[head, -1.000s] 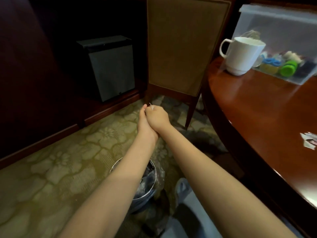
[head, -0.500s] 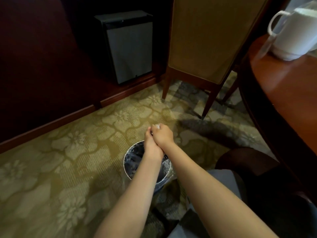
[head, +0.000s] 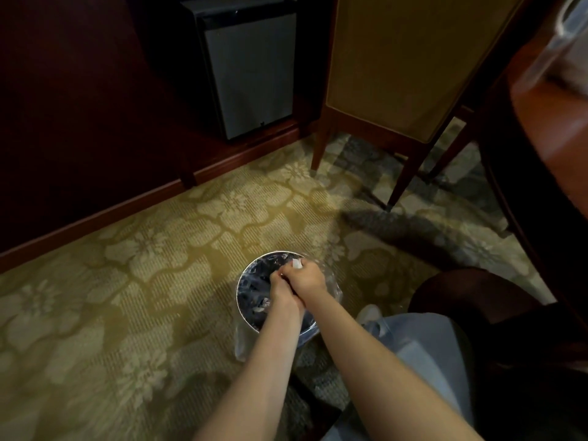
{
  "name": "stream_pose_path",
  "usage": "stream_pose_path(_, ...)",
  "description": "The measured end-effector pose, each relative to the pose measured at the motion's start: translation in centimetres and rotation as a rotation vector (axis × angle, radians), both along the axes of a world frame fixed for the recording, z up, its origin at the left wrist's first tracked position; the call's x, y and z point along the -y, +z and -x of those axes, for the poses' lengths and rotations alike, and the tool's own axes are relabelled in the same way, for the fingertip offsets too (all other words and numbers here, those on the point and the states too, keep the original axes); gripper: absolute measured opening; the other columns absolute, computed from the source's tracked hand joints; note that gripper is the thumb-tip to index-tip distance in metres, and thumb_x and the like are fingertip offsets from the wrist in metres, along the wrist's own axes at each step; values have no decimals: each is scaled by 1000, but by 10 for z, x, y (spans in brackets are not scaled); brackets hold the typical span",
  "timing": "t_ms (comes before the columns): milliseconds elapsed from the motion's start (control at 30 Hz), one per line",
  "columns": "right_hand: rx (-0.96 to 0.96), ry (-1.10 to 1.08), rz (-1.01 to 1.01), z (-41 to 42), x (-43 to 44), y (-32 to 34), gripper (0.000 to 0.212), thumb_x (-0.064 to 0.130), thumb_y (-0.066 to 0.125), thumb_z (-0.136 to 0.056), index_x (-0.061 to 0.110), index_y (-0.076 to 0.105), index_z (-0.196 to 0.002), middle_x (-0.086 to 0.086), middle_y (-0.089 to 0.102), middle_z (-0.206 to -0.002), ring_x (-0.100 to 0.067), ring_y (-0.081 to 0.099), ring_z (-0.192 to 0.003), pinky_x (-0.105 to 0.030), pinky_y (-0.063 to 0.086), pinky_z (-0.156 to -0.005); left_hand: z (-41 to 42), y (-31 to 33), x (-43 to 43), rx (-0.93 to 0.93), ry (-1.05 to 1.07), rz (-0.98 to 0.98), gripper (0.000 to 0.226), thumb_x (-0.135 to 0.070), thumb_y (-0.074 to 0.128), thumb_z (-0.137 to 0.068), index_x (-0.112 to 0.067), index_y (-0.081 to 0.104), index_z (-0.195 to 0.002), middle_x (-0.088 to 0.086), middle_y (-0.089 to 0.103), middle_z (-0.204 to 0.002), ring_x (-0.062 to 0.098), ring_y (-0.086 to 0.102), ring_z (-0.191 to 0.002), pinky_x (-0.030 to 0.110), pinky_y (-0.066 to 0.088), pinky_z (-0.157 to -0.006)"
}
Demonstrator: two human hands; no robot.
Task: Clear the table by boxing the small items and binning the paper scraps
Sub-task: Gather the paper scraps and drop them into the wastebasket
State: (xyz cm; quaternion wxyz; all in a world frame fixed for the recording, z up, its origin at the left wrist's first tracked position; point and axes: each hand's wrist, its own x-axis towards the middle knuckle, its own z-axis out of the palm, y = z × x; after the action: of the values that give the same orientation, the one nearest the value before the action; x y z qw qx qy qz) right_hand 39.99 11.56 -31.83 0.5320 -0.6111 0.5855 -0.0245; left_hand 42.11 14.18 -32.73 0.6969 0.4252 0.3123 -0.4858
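Forearms enter from 6 o'clock. The left hand (head: 282,291) and right hand (head: 308,277) are pressed together directly above the bin (head: 243,277), presumably so released paper falls inside. The right hand's curled fingers pinch a white paper scrap (head: 297,263); whether the left hand grips anything cannot be told. Half a second earlier the hands stood at the bin's far rim. The chair (head: 410,58) is at 1 o'clock and the table (head: 547,128) at 2 o'clock.

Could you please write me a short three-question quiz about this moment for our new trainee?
1. True or false: the left hand and right hand touch each other above the waste bin.
2. What white thing shows at the right hand's fingertips? A) paper scrap B) mug C) bottle cap
3. Fill in: the bin stands on the flower-patterned ____.
Key: 1 true; 2 A; 3 carpet.
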Motion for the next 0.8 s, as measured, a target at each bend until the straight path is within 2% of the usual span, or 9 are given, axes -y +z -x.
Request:
stream_pose_path(100,-24,7,-36,1,1,-10,11,21,60,-86,11,55,-91,-15,65,-111,-28,60,-106,-27,41,-77,1,0,1,10,-26,-74,42,-25,25,-101,-9,47,-68,8,46,-69,19,44,-62,26,37,-57)
stream_pose_path(200,-12,-22,-73,0,5,-17,12,19,60,-86,11,52,-90,-15,65,-107,-28,61,-101,-28,41,-75,1,0,-1,-17,-36,-114,43,-28,26,-101,-8,48,-71,9,51,-78,20,47,-65,30,41,-61)
stream_pose_path(300,9,-53,-127,-2,10,-23,13,18,59,-86,10,51,-92,-11,58,-92,-22,54,-87,-26,39,-71,-1,0,-1,-55,-6,-118,44,-30,25,-102,-6,61,-102,14,56,-112,28,57,-102,33,41,-83)
stream_pose_path(333,22,-77,-148,-3,11,-25,13,17,60,-86,9,51,-92,-10,56,-89,-21,53,-85,-26,39,-71,-2,-1,-1,-68,1,-118,44,-31,24,-102,-7,61,-104,14,56,-114,28,55,-109,34,40,-87)
stream_pose_path(467,93,-238,-307,-3,13,-33,13,11,60,-84,7,55,-73,-7,55,-68,-21,53,-64,-26,41,-58,-7,-12,0,-119,38,-138,41,-33,27,-100,-11,48,-72,11,52,-81,25,50,-73,38,42,-82)
stream_pose_path(533,126,-288,-373,-2,15,-35,11,9,60,-85,-1,62,-89,-10,58,-72,-20,52,-61,-26,42,-57,-9,-18,0,-153,54,-141,40,-34,29,-99,-12,45,-70,9,51,-77,24,50,-70,38,43,-83)
stream_pose_path(633,135,-334,-437,-2,19,-42,35,13,62,-84,-4,59,-114,-15,59,-91,-26,57,-82,-34,47,-74,-8,-17,0,-163,91,-108,39,-35,29,-101,-9,50,-81,12,54,-79,27,53,-75,39,42,-93)
stream_pose_path(733,130,-368,-499,-4,22,-49,47,21,65,-81,0,54,-121,-18,62,-103,-30,60,-91,-39,50,-83,-7,-16,0,-156,102,-116,38,-36,27,-102,-7,51,-94,16,53,-81,30,52,-93,43,38,-102)
stream_pose_path(800,125,-379,-522,-5,24,-57,51,25,65,-80,1,52,-123,-20,63,-112,-32,62,-92,-41,52,-83,-7,-20,0,-149,103,-123,39,-36,27,-101,-7,53,-94,16,53,-82,32,53,-84,45,37,-105)
